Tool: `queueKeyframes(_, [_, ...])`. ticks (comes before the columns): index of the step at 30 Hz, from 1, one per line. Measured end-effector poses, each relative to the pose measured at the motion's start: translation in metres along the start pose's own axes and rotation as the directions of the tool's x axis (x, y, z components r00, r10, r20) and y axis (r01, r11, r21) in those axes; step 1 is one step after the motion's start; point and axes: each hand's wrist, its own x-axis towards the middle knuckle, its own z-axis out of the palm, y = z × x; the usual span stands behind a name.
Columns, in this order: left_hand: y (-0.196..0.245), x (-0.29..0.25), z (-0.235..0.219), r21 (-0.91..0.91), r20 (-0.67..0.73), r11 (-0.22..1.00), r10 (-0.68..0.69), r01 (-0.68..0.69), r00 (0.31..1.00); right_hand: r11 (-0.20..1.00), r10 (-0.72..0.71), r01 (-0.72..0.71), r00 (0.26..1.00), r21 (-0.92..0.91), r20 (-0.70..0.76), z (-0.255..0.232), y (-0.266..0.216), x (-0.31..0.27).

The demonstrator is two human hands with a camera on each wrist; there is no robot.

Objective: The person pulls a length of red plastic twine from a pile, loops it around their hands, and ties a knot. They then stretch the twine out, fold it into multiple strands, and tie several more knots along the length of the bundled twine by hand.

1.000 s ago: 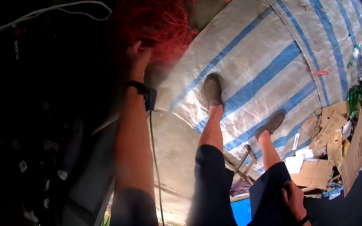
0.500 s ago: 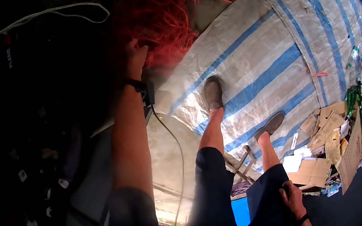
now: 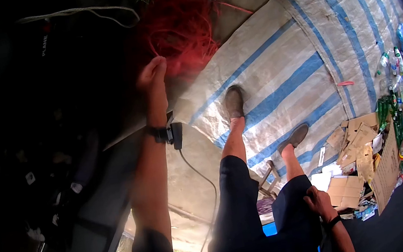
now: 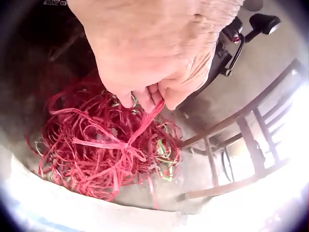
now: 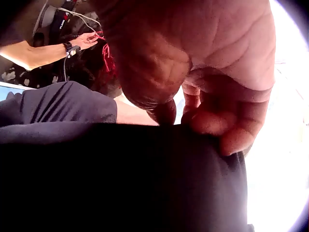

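My left hand [image 3: 154, 81] is stretched out at the near edge of a tangled heap of red plastic twine [image 3: 181, 40]. In the left wrist view, its thumb and fingers pinch a red strand [image 4: 145, 124] that slants down into the heap. Some light green strands [image 4: 161, 157] show among the red ones. My right hand [image 3: 320, 202] rests on my knee, on the dark shorts [image 5: 145, 169]. Seen from the right wrist, its fingers are loosely bent and the fingertips touch the cloth.
A white and blue striped tarp [image 3: 280, 57] lies under my feet. Torn cardboard [image 3: 347, 191] and plastic bottles [image 3: 391, 66] are piled at the right. A wooden chair-like frame [image 4: 251, 140] stands beside the heap. A cable [image 3: 203, 175] hangs from the left wrist camera.
My left hand has drawn back slightly from the heap, toward me. The right hand stays on the knee. The head view has shifted a little.
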Motion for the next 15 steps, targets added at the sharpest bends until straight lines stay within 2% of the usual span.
queueKeyframes(2, [0.025, -0.023, 0.001, -0.051, 0.003, 0.998, 0.034, -0.033, 0.999, 1.000, -0.007, 0.006, 0.999, 0.007, 0.032, -0.010, -0.003, 0.004])
queueKeyframes(4, [0.056, -0.047, 0.003, -0.184, -0.067, 0.983, -0.023, 0.010, 0.997, 0.988, -0.149, 0.150, 0.988, 0.031, -0.044, -0.022, -0.017, 0.009])
queueKeyframes(5, [0.071, -0.060, 0.003, -0.189, -0.068, 0.982, -0.017, 0.004, 0.998, 0.988, -0.152, 0.153, 0.987, 0.026, -0.050, -0.025, -0.021, 0.012])
queueKeyframes(7, [0.105, -0.087, 0.003, -0.270, -0.106, 0.956, 0.089, -0.114, 0.990, 0.974, -0.223, 0.225, 0.969, 0.011, -0.104, -0.031, -0.030, 0.016])
queueKeyframes(8, [0.124, -0.101, 0.003, -0.275, -0.106, 0.954, 0.094, -0.120, 0.990, 0.974, -0.225, 0.227, 0.968, 0.007, -0.110, -0.038, -0.042, 0.017])
queueKeyframes(10, [0.161, -0.126, 0.002, -0.281, -0.141, 0.881, 0.355, -0.382, 0.924, 0.972, -0.218, 0.229, 0.963, 0.056, -0.157, -0.056, -0.078, 0.023])
queueKeyframes(11, [0.172, -0.132, -0.002, -0.294, -0.163, 0.846, 0.414, -0.444, 0.896, 0.971, -0.221, 0.231, 0.962, 0.052, -0.159, -0.061, -0.091, 0.027])
queueKeyframes(12, [0.178, -0.138, -0.004, -0.291, -0.168, 0.846, 0.415, -0.447, 0.894, 0.943, -0.300, 0.325, 0.925, 0.074, -0.234, -0.065, -0.102, 0.031])
queueKeyframes(13, [0.185, -0.142, -0.006, -0.342, -0.133, 0.868, 0.335, -0.360, 0.933, 0.905, -0.373, 0.417, 0.874, 0.088, -0.310, -0.069, -0.115, 0.036])
queueKeyframes(14, [0.191, -0.146, -0.007, -0.390, -0.094, 0.880, 0.254, -0.271, 0.963, 0.903, -0.379, 0.422, 0.872, 0.084, -0.310, -0.074, -0.130, 0.039])
queueKeyframes(15, [0.191, -0.150, -0.011, -0.416, -0.093, 0.872, 0.243, -0.260, 0.965, 0.882, -0.373, 0.439, 0.873, 0.172, -0.314, -0.081, -0.145, 0.041])
